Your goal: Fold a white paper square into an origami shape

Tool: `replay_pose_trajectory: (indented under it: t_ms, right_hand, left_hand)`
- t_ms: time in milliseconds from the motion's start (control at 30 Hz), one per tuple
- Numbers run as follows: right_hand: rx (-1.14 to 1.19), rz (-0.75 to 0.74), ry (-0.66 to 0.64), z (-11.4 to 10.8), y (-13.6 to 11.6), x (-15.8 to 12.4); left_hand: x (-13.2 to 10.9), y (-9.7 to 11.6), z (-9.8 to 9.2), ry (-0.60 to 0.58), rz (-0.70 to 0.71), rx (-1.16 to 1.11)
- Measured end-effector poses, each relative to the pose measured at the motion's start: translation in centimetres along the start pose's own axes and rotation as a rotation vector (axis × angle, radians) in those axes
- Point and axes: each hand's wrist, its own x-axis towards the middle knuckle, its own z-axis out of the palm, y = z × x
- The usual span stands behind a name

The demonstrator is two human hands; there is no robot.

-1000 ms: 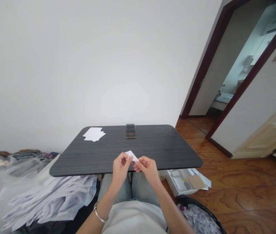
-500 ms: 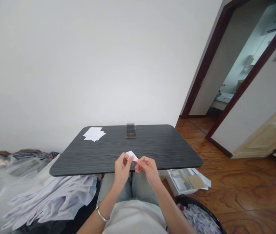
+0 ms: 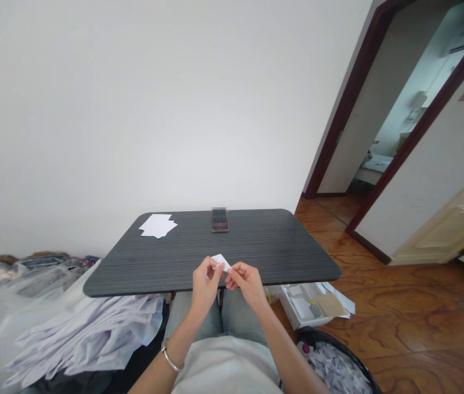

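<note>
A small folded piece of white paper (image 3: 221, 260) is held above the near edge of the dark table (image 3: 273, 246). My left hand (image 3: 204, 278) pinches its left side between thumb and fingers. At the paper's right corner, my right hand (image 3: 245, 278) is closed with thumb and fingertips on it. Several loose sheets of white paper (image 3: 157, 225) lie overlapping on the far left of the table. A dark phone-like slab (image 3: 220, 220) rests at the middle of the table's far edge.
Under the table's right side stands a white box (image 3: 297, 314) with papers. Beside it is a black-rimmed bin (image 3: 338, 364) full of paper scraps. A pile of pale cloth (image 3: 92, 334) lies at the lower left. The wall (image 3: 215, 109) backs the table.
My right hand has shifted very slightly left, closer to the paper's corner. My left hand keeps its pinch, and the sheets and the slab stay put.
</note>
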Motion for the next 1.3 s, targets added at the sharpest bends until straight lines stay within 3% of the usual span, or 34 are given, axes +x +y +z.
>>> replay_pose_trajectory:
  t_ms: [400,633,1300]
  right_hand:
    - [-0.018,-0.015,0.057,0.32,-0.15,-0.30]
    - [-0.004,-0.014,0.076,0.16,-0.15,-0.29]
    - [-0.055,-0.018,0.066,0.52,-0.05,-0.34]
  left_hand:
    - [0.25,-0.54,-0.46,0.043,-0.067,-0.180]
    - [0.24,-0.04,-0.48,-0.078,-0.093,-0.293]
    - [0.06,0.17,-0.37,-0.188,-0.150,-0.256]
